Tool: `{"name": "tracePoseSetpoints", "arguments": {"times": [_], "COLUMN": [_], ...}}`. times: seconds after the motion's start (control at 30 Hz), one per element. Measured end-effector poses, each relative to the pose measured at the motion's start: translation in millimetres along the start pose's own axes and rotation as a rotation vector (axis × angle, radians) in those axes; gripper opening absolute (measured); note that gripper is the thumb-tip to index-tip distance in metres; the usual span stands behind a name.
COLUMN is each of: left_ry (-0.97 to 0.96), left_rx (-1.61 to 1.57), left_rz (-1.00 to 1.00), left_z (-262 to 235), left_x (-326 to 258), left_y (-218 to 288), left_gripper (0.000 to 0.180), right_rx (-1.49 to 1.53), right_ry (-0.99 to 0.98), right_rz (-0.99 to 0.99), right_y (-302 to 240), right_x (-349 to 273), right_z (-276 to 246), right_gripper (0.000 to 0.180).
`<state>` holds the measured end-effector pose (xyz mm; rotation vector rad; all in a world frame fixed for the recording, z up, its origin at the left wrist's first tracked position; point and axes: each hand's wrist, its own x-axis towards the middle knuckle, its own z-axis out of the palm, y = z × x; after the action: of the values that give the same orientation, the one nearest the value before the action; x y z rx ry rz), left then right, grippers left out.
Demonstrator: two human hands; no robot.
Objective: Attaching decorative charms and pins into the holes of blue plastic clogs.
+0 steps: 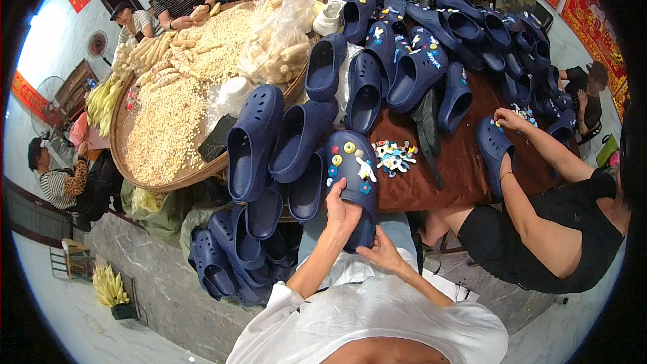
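A dark blue foam clog [348, 165] is held in front of me with its toe pointing away. Colourful charms, among them yellow rings, blue flowers and a white figure, dot its upper. My left hand [342, 210] grips the clog near its opening, fingers partly inside. Down at the heel, my right hand [385, 253] closes on the edge with thumb and fingers. A small heap of mixed charms [394, 156] lies just right of the clog on the brown cloth [431, 178]. Plain blue clogs [253, 141] stand close on the left.
Many decorated clogs [418, 67] pile up at the back right. A round woven tray [118, 145] of pale kernels and cobs fills the left. More clogs [222, 256] sit low at my left. At the right, another person's hand [509, 120] works on a clog; other people sit beyond the tray.
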<state>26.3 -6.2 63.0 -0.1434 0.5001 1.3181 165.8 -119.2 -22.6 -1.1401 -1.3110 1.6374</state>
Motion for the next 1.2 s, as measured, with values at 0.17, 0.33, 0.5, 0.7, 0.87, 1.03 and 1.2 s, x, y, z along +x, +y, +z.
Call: {"name": "tracePoseSetpoints", "arguments": {"times": [0.17, 0.33, 0.5, 0.7, 0.87, 1.03, 1.2], "left_ry": [-0.109, -0.331, -0.258, -0.207, -0.239, -0.226, -0.204], "left_rx": [-0.019, 0.560, 0.985, 1.780, 1.988, 2.039, 2.024], "left_rz": [0.005, 0.225, 0.613, 1.011, 1.143, 1.162, 1.174], "left_z": [16.0, 27.5, -23.7, -89.0, -97.9, -89.8, -96.8], "left_x": [7.7, -20.0, 8.1, 70.5, 71.7, 74.0, 76.2], "left_y": [-5.1, -0.9, 1.5, 8.8, 0.9, -2.1, -0.5], "left_gripper": [0.051, 0.047, 0.025, 0.032, 0.034, 0.033, 0.034], "right_rx": [0.053, 0.176, 0.036, 0.011, 0.088, 0.046, 0.051], "right_ry": [0.190, 0.309, 0.389, 0.495, 0.533, 0.550, 0.774], "right_rz": [0.054, -0.192, -0.302, -0.284, -0.271, -0.270, -0.410], "right_y": [-1.9, -63.9, -114.3, -155.8, -178.7, -180.5, -151.4], "right_x": [8.9, 47.6, 120.1, 218.5, 289.1, 340.6, 332.8], "right_z": [-5.7, -26.5, -81.5, -136.3, -178.3, -216.0, -160.3], "right_gripper": [0.049, 0.045, 0.044, 0.053, 0.054, 0.065, 0.054]}}
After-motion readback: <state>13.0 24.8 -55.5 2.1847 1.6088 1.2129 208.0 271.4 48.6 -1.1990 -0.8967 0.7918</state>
